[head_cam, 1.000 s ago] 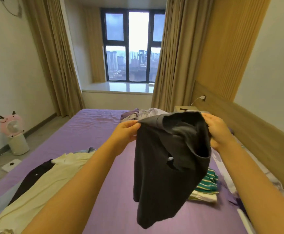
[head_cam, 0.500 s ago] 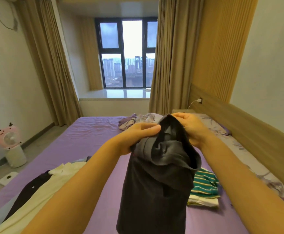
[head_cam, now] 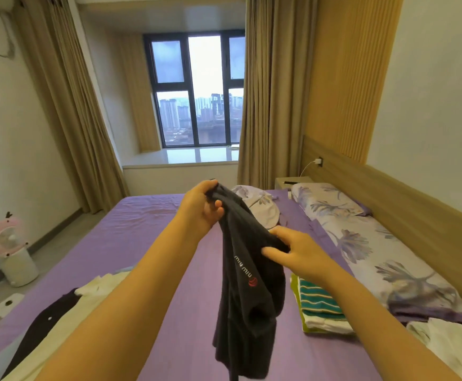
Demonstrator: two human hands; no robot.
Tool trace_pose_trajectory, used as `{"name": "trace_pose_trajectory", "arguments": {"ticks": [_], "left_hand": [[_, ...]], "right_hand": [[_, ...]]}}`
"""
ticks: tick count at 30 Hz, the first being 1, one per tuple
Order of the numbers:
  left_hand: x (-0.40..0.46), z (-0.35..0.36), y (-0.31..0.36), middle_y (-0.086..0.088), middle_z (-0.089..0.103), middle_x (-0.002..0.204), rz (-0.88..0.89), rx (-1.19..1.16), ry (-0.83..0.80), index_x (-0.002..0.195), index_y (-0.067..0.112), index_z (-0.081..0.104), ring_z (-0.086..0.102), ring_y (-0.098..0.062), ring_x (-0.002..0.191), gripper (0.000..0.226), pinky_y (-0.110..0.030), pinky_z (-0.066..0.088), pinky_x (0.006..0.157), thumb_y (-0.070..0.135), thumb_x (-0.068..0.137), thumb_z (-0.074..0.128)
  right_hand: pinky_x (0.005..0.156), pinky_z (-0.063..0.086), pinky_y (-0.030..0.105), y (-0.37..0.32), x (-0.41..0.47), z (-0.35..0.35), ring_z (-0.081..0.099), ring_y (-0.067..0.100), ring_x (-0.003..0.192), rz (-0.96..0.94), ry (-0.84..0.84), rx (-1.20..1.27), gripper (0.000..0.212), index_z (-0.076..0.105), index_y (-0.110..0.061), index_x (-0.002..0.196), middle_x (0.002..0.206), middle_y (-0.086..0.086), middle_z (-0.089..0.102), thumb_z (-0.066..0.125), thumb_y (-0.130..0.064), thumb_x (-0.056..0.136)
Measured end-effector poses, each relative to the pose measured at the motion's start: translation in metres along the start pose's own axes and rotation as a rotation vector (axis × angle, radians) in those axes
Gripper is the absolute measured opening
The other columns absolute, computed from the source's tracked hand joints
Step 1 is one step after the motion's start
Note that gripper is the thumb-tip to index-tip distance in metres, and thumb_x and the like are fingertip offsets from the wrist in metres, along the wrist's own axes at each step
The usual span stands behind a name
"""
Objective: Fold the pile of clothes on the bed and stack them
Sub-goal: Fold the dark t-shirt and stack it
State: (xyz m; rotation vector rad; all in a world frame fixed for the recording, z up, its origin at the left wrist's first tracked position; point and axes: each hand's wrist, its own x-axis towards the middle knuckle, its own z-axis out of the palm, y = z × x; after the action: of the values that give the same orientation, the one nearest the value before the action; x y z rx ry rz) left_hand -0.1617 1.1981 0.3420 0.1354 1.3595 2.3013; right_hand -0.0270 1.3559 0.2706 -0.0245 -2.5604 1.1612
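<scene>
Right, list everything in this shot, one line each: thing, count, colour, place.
dark garment: one, charcoal with small lettering, held up over the bed
folded stack: one, green-striped top over white and yellow, on the bed's right
unfolded clothes: a few, cream and black, bed's near left
bed: one, purple sheet
pillow: one, floral lilac, by the headboard
fan: one, pink and white, floor at left
curtains: tan, flanking the window
left hand: grips the garment's top
right hand: pinches its edge lower down
</scene>
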Motion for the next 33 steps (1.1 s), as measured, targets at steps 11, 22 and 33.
{"name": "trace_pose_trajectory", "arguments": {"ticks": [11,22,33], "left_hand": [[0.013,-0.073,0.022,-0.008,0.063,0.098,0.316,0.688,0.158,0.103,0.011,0.059,0.059,-0.021,0.093,0.028,-0.031,0.049,0.079,0.029,0.085,0.070],[-0.007,-0.037,-0.037,-0.009,0.071,0.095,-0.027,0.610,-0.321,0.112,0.020,0.067,0.070,-0.024,0.088,0.025,-0.031,0.058,0.070,0.034,0.092,0.060],[0.007,-0.016,-0.046,-0.015,0.068,0.092,0.078,0.580,-0.198,0.096,0.011,0.067,0.066,-0.027,0.085,0.022,-0.033,0.055,0.071,-0.001,0.085,0.052]], "right_hand": [[0.059,0.043,0.007,0.011,0.035,-0.057,0.057,-0.003,0.079,-0.019,0.047,-0.192,0.011,0.058,-0.037,0.078,0.079,-0.015,0.059,0.065,-0.040,0.085],[0.079,0.052,0.025,-0.029,0.067,-0.002,0.063,0.016,0.087,-0.108,0.021,0.206,0.017,0.071,-0.024,0.088,0.085,0.000,0.069,0.056,-0.029,0.094],[0.080,0.051,0.013,0.001,0.060,-0.019,0.063,0.000,0.101,-0.078,0.051,0.444,0.018,0.067,-0.028,0.106,0.101,-0.015,0.070,0.053,-0.023,0.096]]}}
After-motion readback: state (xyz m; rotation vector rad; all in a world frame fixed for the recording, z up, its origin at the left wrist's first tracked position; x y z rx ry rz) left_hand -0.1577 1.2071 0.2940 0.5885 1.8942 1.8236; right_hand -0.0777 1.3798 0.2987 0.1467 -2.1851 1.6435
